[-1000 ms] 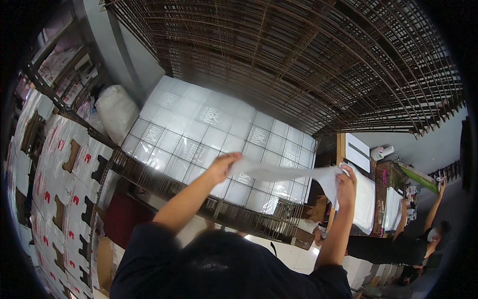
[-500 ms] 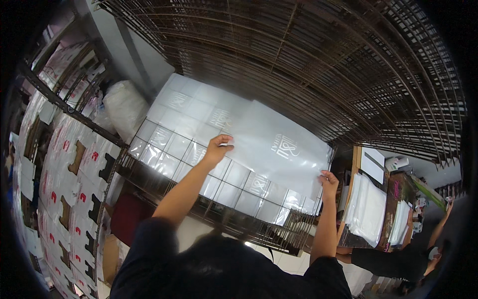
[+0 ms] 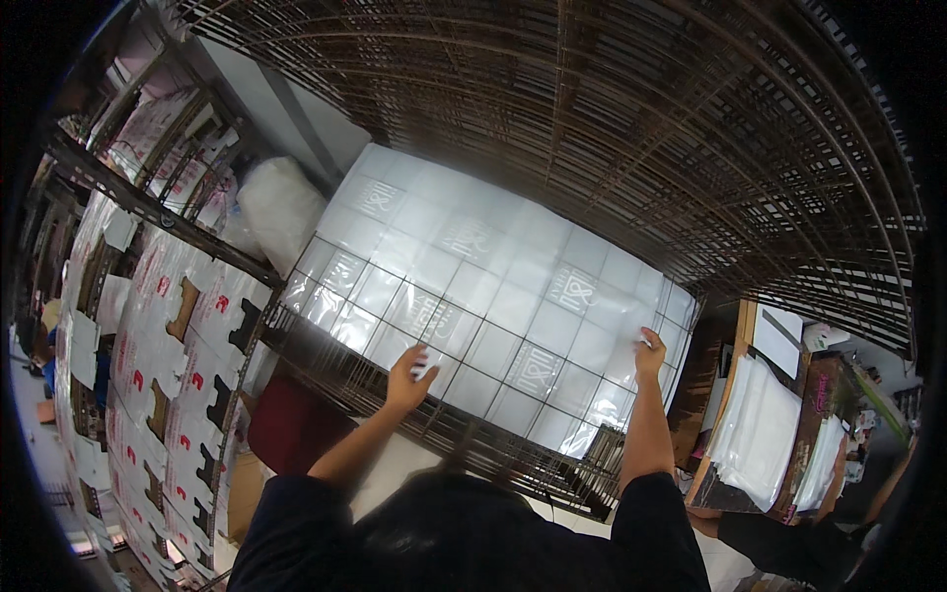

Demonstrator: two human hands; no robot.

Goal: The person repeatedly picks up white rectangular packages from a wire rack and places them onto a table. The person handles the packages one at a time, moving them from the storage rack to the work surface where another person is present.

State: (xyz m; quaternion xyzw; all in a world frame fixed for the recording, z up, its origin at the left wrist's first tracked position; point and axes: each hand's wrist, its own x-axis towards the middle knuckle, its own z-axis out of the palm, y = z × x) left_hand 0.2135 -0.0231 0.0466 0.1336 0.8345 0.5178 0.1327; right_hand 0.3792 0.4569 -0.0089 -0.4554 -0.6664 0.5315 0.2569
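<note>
L hand (image 3: pixel 408 381), R hand (image 3: pixel 647 353) at glossy rect. plastic sheets (image 3: pixel 501 291), fingers bent, pinch unclear.

Well left of the maroon furniture piece (image 3: pixel 299 419), white cartons (image 3: pixel 182 395) stand stacked. A brown cardboard box (image 3: pixel 247 493) stands just beside the maroon piece, on its near side. Beyond the piece, 1 dark metal shelving beam (image 3: pixel 202 237) runs aslant, and behind that rises a grey wall (image 3: pixel 242 84) with 1 darker strip (image 3: pixel 299 111). Pale floor (image 3: pixel 390 469) shows right of the piece; farther right stands 1 wood-edged table (image 3: pixel 744 324), with dimmer light past it.
</note>
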